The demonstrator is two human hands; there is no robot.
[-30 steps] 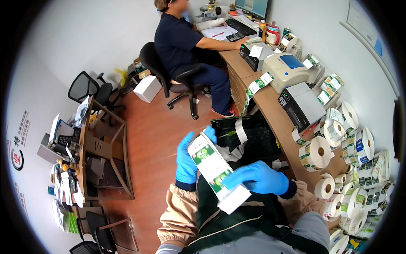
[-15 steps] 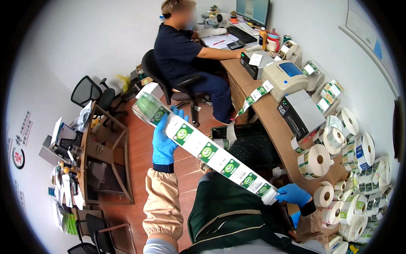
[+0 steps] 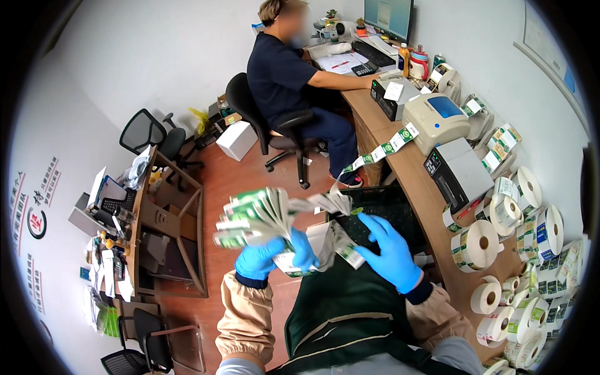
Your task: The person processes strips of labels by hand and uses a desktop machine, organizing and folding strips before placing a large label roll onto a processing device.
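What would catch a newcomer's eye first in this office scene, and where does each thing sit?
At centre, two blue-gloved hands work a strip of green-and-white labels: the left hand grips a fanned, folded bundle of labels, the right hand hovers open beside it. Along the right, label rolls crowd a long wooden desk, where a seated person works at the far end.

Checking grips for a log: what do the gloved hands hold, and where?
Left hand grips the folded green-and-white label strip at its lower end; right hand looks open, holding nothing.

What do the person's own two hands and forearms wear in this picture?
Both the left hand and the right hand wear thin bright-blue disposable gloves. Each forearm has a loose tan oversleeve with a dark gathered cuff at the wrist. No markings are visible on them.
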